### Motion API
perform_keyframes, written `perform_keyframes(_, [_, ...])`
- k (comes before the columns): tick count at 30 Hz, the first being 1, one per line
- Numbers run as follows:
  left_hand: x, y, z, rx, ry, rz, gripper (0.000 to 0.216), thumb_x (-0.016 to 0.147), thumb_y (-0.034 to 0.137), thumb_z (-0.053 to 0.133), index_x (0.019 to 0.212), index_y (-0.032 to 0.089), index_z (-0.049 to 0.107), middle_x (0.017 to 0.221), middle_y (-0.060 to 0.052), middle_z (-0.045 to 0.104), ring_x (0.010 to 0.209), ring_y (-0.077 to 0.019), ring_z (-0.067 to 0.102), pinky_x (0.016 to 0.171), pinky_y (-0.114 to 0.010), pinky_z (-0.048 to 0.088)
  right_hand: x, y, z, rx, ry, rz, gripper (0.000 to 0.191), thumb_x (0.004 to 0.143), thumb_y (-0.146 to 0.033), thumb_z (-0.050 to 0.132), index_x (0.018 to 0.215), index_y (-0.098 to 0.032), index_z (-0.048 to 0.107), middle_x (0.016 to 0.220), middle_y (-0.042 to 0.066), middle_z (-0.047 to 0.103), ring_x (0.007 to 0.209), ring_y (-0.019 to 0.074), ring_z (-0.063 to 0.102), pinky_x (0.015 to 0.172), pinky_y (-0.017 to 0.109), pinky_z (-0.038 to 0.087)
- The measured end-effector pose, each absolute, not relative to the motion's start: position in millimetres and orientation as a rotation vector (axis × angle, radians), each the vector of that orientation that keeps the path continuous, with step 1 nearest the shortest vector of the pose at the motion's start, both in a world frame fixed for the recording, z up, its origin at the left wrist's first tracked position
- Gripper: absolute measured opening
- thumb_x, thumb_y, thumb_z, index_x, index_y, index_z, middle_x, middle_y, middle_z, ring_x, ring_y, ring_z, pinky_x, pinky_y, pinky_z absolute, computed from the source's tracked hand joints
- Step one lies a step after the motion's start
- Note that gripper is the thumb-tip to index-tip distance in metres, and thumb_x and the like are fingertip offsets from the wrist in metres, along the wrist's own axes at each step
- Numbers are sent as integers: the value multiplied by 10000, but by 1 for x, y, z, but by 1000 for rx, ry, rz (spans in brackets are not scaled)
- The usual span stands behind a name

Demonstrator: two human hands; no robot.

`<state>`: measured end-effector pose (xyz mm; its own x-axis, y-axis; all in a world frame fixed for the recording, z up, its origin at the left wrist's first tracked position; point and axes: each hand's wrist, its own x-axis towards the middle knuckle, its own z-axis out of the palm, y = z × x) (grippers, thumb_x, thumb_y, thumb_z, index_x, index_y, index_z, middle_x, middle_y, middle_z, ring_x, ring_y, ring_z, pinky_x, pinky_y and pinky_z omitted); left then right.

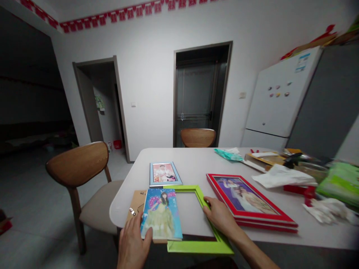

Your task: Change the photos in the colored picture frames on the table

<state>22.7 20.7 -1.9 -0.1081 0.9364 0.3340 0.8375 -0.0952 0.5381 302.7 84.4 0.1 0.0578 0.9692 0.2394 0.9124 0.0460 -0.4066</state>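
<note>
1. We see the left hand (pixel 133 241) at the near edge of the table (pixel 196 160). Its fingers are spread flat and not curled around anything. The thumb lies on the near left corner of the photo print (pixel 161 218), and the other fingertips reach onto the brown backing board (pixel 137 203) just left of it.
2. The print, a figure in a pale green dress, lies face up over the left rail of the green frame (pixel 200 246) and hides that rail. We can make out only a strip of the board under it, with a small metal clip.
3. The right hand (pixel 221 216) rests on the frame's right rail, fingers bent over the inner edge. The thumb is hidden, so we cannot tell whether the hand grips the rail or only lies on it. The wrist and forearm cover the rail's near part.
4. The green frame is empty and hangs slightly over the near table edge.
5. Just beyond it lies a small silver-blue framed picture (pixel 165 173). To the right are stacked red frames (pixel 249 201), of which we see only the top picture, partly blurred.
6. On the far right, white cloth (pixel 283 176), a green pack (pixel 340 183) and other clutter are blurred and cut off by the picture edge.
</note>
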Motion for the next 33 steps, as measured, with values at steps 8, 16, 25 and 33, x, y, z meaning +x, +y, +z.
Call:
perform_keyframes(8, [24,20,-9,2156,2016,944,428,715,369,439,1081,154,496,1140,-99,529,1082,-238,445,911,-381,345,301,84,-4,-1930,-1859,131,381,729,-247,393,1055,-112,538,982,130,600,904,201,556,785,274,371])
perform_keyframes(16, [39,17,-10,2306,1802,816,436,692,325,475,1095,162,509,1226,-110,462,1147,-264,385,973,-454,272,302,80,-1,-1920,-1883,118,395,731,-258,394,1072,-104,521,980,129,591,915,198,542,789,271,369])
perform_keyframes(25, [47,14,4,2359,1672,624,513,656,227,452,1167,171,448,1286,-86,389,1205,-242,302,1005,-456,211,282,75,6,-1701,-1882,22,370,703,-231,439,1027,-106,566,1068,127,539,1003,225,460,886,307,323])
perform_keyframes(33, [57,14,11,2405,1662,572,534,640,173,408,1173,141,435,1286,-100,389,1206,-225,302,1001,-452,224,235,73,7,-1444,-1810,670,400,686,-229,423,1047,-102,540,803,76,637,649,143,567,636,254,430])
